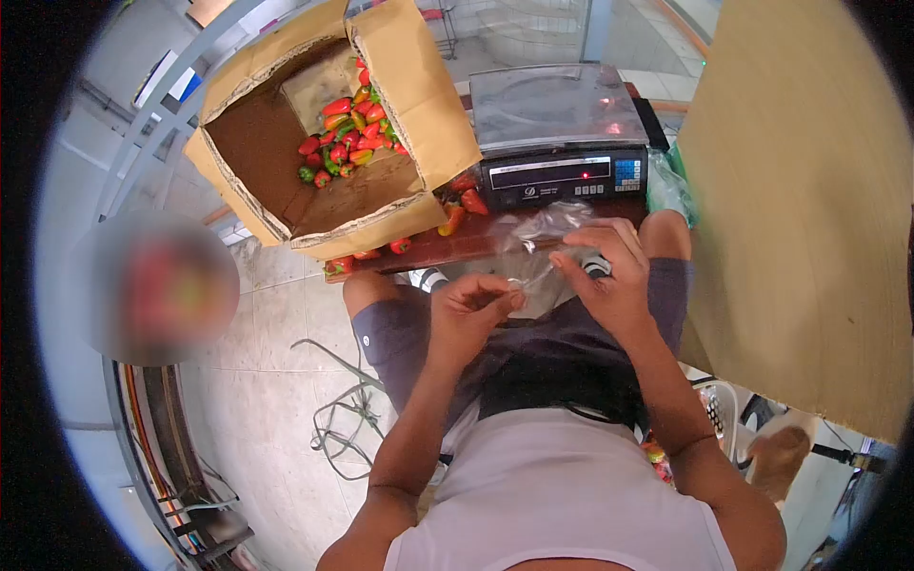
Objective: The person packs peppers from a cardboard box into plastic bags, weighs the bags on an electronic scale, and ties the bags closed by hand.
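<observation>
A clear plastic bag (535, 249) hangs between my two hands, above my lap. My left hand (466, 312) pinches the bag's edge between thumb and fingers. On the other side, my right hand (614, 281) is curled with thumb and fingertips close together on the film. Just beyond the bag stands a digital weighing scale (562, 176) with a dark display and a keypad. To its left, a cardboard box (419, 95) lies tilted with its mouth toward me, and red, green and orange peppers (352, 133) are piled inside.
A few loose peppers (455, 211) lie on the reddish wooden bench (419, 249) beside the box. A large tan board (809, 190) rises on the right. Green strapping (347, 419) lies tangled on the tiled floor (257, 409). Greenish plastic (671, 186) sits right of the scale.
</observation>
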`<control>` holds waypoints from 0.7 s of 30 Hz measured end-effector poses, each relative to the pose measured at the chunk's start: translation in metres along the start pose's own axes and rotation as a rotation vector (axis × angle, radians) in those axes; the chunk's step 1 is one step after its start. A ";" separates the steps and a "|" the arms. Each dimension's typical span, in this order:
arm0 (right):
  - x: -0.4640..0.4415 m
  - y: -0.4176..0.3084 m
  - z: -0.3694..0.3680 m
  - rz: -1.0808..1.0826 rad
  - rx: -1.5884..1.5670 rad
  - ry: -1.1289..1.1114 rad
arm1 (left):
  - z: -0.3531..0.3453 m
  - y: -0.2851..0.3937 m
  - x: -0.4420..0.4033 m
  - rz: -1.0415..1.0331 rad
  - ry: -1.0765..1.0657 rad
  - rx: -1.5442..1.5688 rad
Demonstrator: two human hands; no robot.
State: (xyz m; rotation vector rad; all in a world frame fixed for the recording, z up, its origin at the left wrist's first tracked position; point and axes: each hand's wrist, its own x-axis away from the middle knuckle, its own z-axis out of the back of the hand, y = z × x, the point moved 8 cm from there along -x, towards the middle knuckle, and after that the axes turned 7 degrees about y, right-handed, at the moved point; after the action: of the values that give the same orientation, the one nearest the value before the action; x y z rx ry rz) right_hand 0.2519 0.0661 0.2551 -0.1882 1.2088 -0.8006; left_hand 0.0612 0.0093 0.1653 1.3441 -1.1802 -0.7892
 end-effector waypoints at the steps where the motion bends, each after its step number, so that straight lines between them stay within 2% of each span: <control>1: 0.000 0.006 -0.009 -0.117 -0.116 -0.102 | -0.004 -0.001 -0.003 -0.039 -0.010 -0.018; 3: 0.011 0.011 -0.028 -0.355 -0.352 -0.310 | -0.007 -0.010 -0.010 -0.113 -0.024 -0.056; 4: 0.018 0.012 -0.039 -0.517 -0.348 -0.481 | -0.010 -0.015 -0.013 -0.118 -0.008 -0.112; 6: 0.034 0.027 -0.053 -0.636 -0.419 -0.567 | -0.014 -0.020 -0.019 -0.128 0.021 -0.222; 8: 0.046 0.042 -0.059 -0.751 -0.494 -0.600 | -0.018 -0.025 -0.026 -0.064 -0.041 -0.112; 9: 0.050 0.047 -0.060 -0.809 -0.535 -0.588 | -0.020 -0.027 -0.028 -0.030 -0.073 -0.057; 12: 0.063 0.074 -0.062 -0.917 -0.736 -0.465 | -0.014 -0.040 -0.033 0.168 0.030 0.144; 16: 0.067 0.078 -0.072 -1.255 -1.346 -0.152 | 0.003 -0.077 -0.053 0.266 -0.017 0.481; 19: 0.077 0.089 -0.088 -1.312 -1.571 -0.127 | -0.006 -0.078 -0.056 0.385 0.077 0.710; 21: 0.071 0.093 -0.079 -1.025 -0.928 -0.383 | -0.012 -0.075 -0.058 0.408 0.143 0.755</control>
State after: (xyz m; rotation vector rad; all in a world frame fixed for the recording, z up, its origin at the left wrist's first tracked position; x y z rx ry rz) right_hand 0.2322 0.1094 0.1224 -1.7433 0.9905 -0.9282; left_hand 0.0711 0.0587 0.0839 1.6342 -1.6451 0.0743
